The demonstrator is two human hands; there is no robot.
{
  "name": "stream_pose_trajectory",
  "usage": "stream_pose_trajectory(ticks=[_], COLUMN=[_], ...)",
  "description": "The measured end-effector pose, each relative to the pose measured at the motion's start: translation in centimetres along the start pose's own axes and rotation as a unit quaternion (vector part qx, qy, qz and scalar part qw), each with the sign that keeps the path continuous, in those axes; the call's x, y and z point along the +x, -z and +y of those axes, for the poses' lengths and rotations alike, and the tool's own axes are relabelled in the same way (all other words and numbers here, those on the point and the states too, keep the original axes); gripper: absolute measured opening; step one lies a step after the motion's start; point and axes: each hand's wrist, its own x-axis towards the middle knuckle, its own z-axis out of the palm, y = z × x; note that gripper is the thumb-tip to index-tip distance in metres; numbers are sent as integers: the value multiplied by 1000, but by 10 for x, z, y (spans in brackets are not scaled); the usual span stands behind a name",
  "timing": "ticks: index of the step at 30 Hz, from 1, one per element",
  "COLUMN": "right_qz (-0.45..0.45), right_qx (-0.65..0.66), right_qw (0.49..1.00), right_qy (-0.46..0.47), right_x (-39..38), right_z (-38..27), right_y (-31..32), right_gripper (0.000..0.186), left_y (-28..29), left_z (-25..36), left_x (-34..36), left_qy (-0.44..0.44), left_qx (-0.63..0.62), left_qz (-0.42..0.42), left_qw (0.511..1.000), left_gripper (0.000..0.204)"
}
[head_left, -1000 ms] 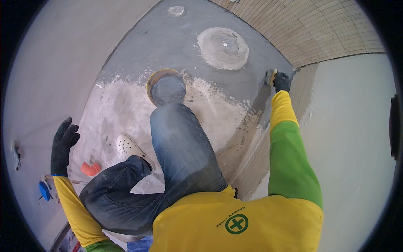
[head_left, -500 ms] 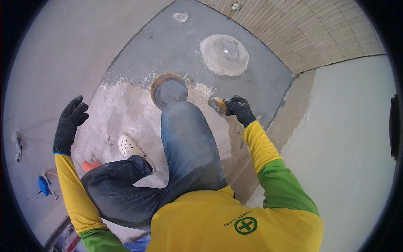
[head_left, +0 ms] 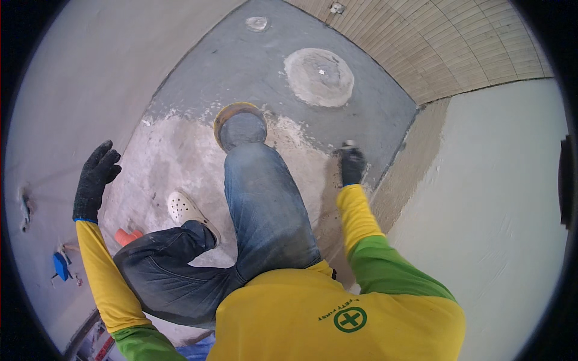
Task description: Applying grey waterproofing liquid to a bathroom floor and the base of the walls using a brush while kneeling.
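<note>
My left hand [head_left: 96, 179], in a dark glove, hangs raised beside the left wall with its fingers apart, holding nothing. My gloved right hand [head_left: 351, 166] is down at the floor on the right, gripping a brush [head_left: 349, 144] that is mostly hidden and blurred by motion, at the border between grey coating [head_left: 379, 120] and pale bare concrete [head_left: 150, 156]. A yellow-rimmed bucket [head_left: 236, 107] of grey slurry stands just beyond my bent knee, partly hidden by it. Two pale round patches [head_left: 319, 84] [head_left: 257, 24] interrupt the grey coating farther off.
Plastered walls rise at left [head_left: 72, 84] and right [head_left: 487, 180]; a tiled wall [head_left: 445, 42] is at the back. An orange pipe fitting [head_left: 126, 237], a blue object [head_left: 60, 266] and pipe stubs [head_left: 25, 207] are at the left. My shoe [head_left: 186, 210] rests on the concrete.
My right hand swept the brush left from the right wall's foot toward the bucket, then slightly right again, angling it upward. My left hand rose a little from its earliest position.
</note>
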Motion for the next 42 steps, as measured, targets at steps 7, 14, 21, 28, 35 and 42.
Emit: stream_pose_trajectory(ticks=[7, 14, 21, 28, 35, 42], right_qz=[-249, -58, 56, -42, -283, -232], right_qx=[415, 278, 112, -15, 181, -77], right_qw=[855, 937, 978, 997, 924, 952], right_qy=[-185, -202, -169, -70, -183, 187], right_x=[-14, 61, 155, 111, 69, 30], right_z=[-188, -43, -57, -61, -71, 9], right_y=[36, 118, 78, -13, 98, 189], right_gripper=[7, 12, 23, 16, 16, 18], left_y=[7, -10, 1, 7, 4, 1], left_z=[-8, 15, 1, -7, 2, -2], left_x=[-15, -17, -24, -16, -22, -11], left_qy=[-7, -10, 25, 23, 28, 11], left_qx=[9, 40, 41, 13, 26, 23], left_qz=[-3, -5, 7, 30, 32, 0], left_qw=[1000, 999, 999, 999, 999, 1000], left_gripper=[52, 51, 50, 49, 51, 51])
